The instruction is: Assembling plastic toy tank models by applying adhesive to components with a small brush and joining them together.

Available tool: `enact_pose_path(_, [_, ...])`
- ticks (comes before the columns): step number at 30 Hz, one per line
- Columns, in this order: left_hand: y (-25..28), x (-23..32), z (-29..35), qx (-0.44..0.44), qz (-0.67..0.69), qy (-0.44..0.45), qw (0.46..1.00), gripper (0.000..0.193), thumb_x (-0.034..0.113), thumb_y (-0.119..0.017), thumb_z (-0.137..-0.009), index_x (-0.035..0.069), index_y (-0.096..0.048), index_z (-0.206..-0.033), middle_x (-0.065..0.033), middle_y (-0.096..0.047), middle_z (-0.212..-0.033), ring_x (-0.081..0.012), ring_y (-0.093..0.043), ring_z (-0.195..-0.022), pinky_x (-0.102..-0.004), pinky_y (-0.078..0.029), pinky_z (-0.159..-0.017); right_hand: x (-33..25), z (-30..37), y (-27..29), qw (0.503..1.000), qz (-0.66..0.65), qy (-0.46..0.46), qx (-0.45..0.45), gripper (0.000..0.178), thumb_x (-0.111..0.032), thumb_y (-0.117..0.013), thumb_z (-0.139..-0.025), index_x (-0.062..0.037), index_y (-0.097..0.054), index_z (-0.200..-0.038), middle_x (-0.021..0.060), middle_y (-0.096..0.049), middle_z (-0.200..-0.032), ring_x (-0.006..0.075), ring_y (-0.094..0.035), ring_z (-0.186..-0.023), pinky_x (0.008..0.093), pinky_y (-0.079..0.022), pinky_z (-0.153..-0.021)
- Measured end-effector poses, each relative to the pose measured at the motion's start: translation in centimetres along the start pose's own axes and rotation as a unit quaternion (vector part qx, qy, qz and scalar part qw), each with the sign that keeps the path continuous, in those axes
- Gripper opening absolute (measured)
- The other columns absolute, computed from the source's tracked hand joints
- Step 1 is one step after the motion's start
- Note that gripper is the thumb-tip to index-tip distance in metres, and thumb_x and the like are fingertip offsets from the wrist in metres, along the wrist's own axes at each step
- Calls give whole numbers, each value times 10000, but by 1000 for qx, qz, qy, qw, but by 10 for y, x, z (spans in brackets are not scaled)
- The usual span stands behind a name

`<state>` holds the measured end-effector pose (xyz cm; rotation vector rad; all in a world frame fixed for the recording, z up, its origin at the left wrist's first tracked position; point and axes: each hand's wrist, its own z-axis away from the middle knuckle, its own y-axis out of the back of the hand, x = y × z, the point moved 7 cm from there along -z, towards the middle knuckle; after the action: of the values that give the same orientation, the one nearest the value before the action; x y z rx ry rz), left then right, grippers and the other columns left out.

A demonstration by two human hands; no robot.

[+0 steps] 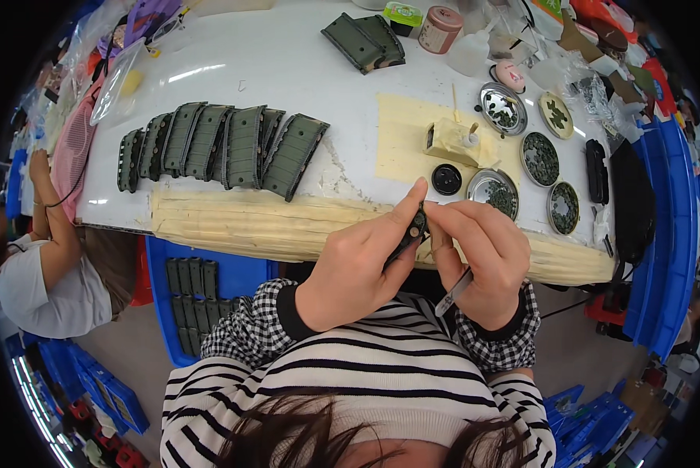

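Note:
My left hand (357, 261) is closed around a narrow dark green piece (417, 226), held almost edge-on just over the table's front edge. A small round tan spot shows on its upper end. The fingertips of my right hand (482, 253) meet the piece from the right. Tucked in the right palm is a flat silver metal tool (453, 293), its blunt end sticking out toward me; its other end is hidden by the fingers. Just beyond my hands are a black round lid (446, 179) and a round metal dish (474, 184) of small green bits.
Overlapping green ribbed panels (244, 147) line the table's left side; two more (364, 43) lie at the back. A tape-wrapped block (446, 142) stands on yellow paper (400, 117). More dishes (540, 158) sit right. A blue tray (248, 273) holds panels below. Another person (46, 273) sits left.

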<state>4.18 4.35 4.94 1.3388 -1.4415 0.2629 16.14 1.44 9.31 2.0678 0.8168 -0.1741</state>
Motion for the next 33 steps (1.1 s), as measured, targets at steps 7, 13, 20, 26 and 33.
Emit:
enact_pose_path(7, [-1, 0, 2, 2, -39, -27, 999, 681, -74, -647, -767, 9, -433, -1408, -144, -596, -721, -231, -576, -577, -275, -484, -579, -1, 5, -2, 999, 6, 35, -35, 355, 30, -677, -683, 18, -660, -1037, 99, -646, -866, 207, -597, -634, 289, -438, -515])
enact_pose_path(13, [1, -5, -4, 2, 25, -19, 1000, 640, -49, -621, -800, -14, -408, -1402, -152, -631, -898, -219, -634, -731, -320, -516, -656, 10, 2, 4, 998, -60, -24, 1, 343, 42, -718, -707, -9, -676, -1043, 101, -638, -850, 185, -574, -616, 262, -416, -507])
enact_pose_path(20, [-12, -31, 0, -41, 494, 249, 832, 445, 175, -467, -1000, 36, -328, -1399, -179, -599, -1147, -156, -652, -835, -310, -561, -770, 66, -12, 33, 983, 6, -168, 79, 197, 51, -679, -769, -28, -684, -949, 65, -596, -796, 152, -524, -618, 255, -388, -519])
enact_pose_path(26, [-24, -40, 6, -38, 654, 309, 689, 441, 257, -425, -1023, 62, -338, -1409, -123, -624, -972, -160, -642, -705, -286, -557, -650, 88, -27, 9, 983, 37, -177, 13, 269, 28, -657, -716, -50, -666, -973, 98, -582, -844, 251, -622, -733, 331, -499, -597])
enact_pose_path(33, [-32, -38, 9, -53, 741, 292, 602, 513, 274, -351, -1029, -15, -250, -1439, -72, -578, -866, -150, -565, -642, -271, -488, -523, 59, -30, 38, 983, 17, -139, 122, 67, -14, -654, -862, 20, -661, -920, 33, -591, -840, 69, -554, -692, 205, -430, -593])
